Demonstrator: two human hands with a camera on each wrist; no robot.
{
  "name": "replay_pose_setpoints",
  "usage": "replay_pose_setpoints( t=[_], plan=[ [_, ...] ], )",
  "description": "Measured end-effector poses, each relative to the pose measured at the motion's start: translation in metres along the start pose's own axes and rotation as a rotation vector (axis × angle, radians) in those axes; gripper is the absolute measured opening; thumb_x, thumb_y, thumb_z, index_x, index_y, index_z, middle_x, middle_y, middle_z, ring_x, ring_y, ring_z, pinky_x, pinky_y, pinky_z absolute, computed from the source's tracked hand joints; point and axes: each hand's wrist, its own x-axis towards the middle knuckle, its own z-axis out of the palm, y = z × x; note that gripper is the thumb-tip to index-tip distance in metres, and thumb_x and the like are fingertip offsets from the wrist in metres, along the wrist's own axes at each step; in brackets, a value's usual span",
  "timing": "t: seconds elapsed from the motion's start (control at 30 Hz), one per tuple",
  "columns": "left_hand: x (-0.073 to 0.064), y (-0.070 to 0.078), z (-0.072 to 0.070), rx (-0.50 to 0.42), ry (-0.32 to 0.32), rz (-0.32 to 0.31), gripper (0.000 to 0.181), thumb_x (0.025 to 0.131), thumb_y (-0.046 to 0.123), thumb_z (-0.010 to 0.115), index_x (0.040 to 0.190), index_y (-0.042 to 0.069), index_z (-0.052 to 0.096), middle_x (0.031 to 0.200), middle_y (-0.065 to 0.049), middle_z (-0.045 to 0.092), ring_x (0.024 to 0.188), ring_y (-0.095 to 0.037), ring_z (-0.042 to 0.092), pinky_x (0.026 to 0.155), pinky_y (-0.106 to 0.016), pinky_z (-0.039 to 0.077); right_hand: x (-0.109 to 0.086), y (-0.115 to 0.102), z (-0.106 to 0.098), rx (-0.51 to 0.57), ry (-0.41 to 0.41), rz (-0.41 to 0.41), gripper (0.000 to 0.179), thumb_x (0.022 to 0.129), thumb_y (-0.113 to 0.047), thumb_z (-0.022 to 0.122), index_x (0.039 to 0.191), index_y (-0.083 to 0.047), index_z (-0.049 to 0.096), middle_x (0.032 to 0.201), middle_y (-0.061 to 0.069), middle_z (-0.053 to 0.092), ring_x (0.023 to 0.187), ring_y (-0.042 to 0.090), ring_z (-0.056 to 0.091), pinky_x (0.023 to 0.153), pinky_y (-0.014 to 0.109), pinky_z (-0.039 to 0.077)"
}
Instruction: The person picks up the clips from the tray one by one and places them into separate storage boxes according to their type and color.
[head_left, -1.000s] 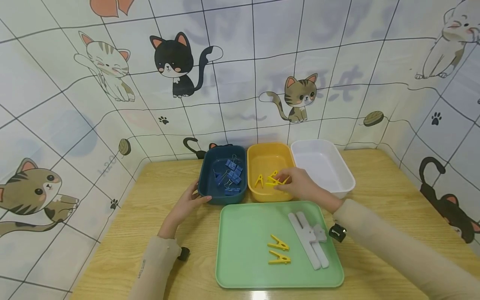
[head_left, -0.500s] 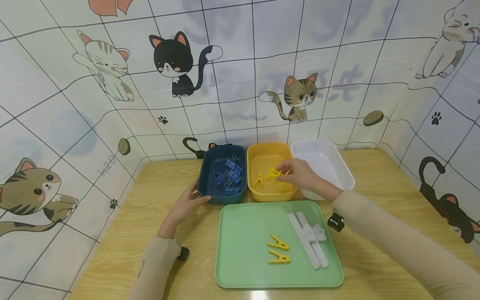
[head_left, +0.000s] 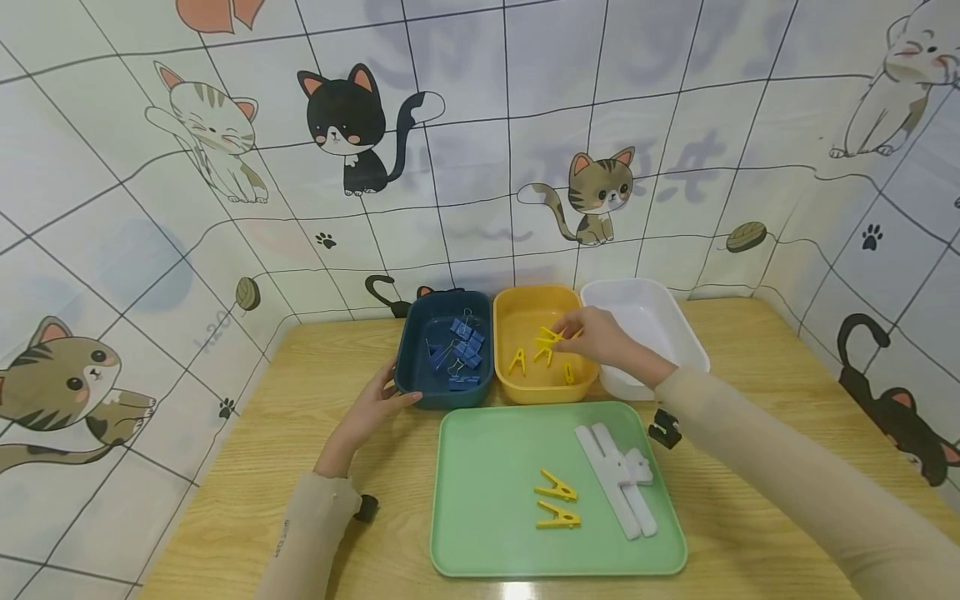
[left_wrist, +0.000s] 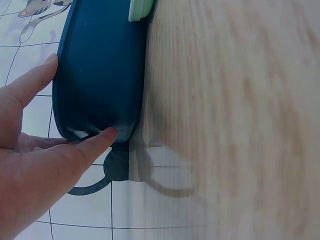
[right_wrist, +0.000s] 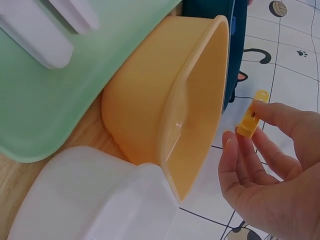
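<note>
My right hand (head_left: 596, 333) pinches a yellow clothespin (right_wrist: 253, 115) between thumb and fingertips, raised over the yellow bin (right_wrist: 135, 85). Several more yellow clothespins (head_left: 517, 360) lie in that bin below. At the left, my left hand (head_left: 367, 408) rests against the near left corner of the dark blue bin (left_wrist: 100, 70), fingers extended along its outside and rim. Blue binder clips (head_left: 467, 350) are heaped in this bin. Two yellow clothespins (head_left: 558, 515) lie on the green tray (head_left: 487, 492), left of long white bag clips (head_left: 617, 479).
A white bin (head_left: 645, 321) stands right of the yellow one, so the three bins form a row along the wall. The green tray sits in front of them on the wooden table (head_left: 750, 358). Cat-printed wall covering (head_left: 480, 183) surrounds the table's back and sides.
My right hand has risen from low in the yellow bin and moved slightly back, lifting a clothespin away from the others. My left hand has stayed at the blue bin.
</note>
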Motion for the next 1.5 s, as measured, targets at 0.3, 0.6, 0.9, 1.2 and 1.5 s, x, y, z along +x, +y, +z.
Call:
replay_pose_setpoints(
  t=[0.3,0.6,0.9,1.2,1.5],
  plan=[
    [0.000,-0.002,0.000,-0.008,-0.004,0.004,0.089,0.103,0.025,0.071,0.171,0.015,0.013,0.174,-0.022,0.015,0.157,-0.052,0.023,0.122,-0.066,0.032,0.013,0.002,-0.001,-0.033,-0.012,0.015,0.033,0.095,-0.012,0.078,0.118,0.011,0.072,0.112,0.028,0.074,0.106,0.042,0.069,0.087,0.047,0.060],
    [-0.001,-0.002,0.000,-0.003,-0.002,-0.003,0.090,0.103,0.027,0.071,0.171,0.016,0.013,0.175,-0.021,0.014,0.157,-0.052,0.022,0.122,-0.067,0.031,0.024,0.002,0.000,-0.047,-0.023,0.058,0.033,0.097,-0.012,0.075,0.120,0.011,0.072,0.117,0.028,0.072,0.110,0.042,0.068,0.092,0.048,0.059],
    [-0.001,-0.003,0.000,-0.017,-0.002,0.006,0.087,0.104,0.023,0.070,0.171,0.015,0.014,0.174,-0.022,0.015,0.157,-0.052,0.023,0.122,-0.066,0.031,0.033,0.003,0.000,-0.041,-0.031,0.099,0.033,0.097,-0.012,0.075,0.121,0.011,0.071,0.118,0.028,0.071,0.110,0.040,0.066,0.092,0.046,0.059],
    [-0.001,-0.002,0.000,-0.007,0.004,-0.008,0.090,0.103,0.028,0.072,0.171,0.018,0.014,0.175,-0.020,0.014,0.158,-0.052,0.022,0.122,-0.067,0.029,0.038,0.006,-0.002,-0.033,-0.024,0.117,0.034,0.097,-0.011,0.074,0.122,0.012,0.070,0.120,0.029,0.070,0.110,0.041,0.066,0.093,0.046,0.059],
    [-0.001,-0.001,-0.001,-0.005,0.003,-0.011,0.090,0.103,0.029,0.072,0.171,0.018,0.013,0.175,-0.020,0.014,0.158,-0.051,0.022,0.122,-0.067,0.029,0.039,0.006,-0.001,-0.027,-0.037,0.124,0.034,0.098,-0.012,0.074,0.124,0.011,0.070,0.122,0.029,0.069,0.112,0.041,0.065,0.096,0.047,0.058]
  ],
)
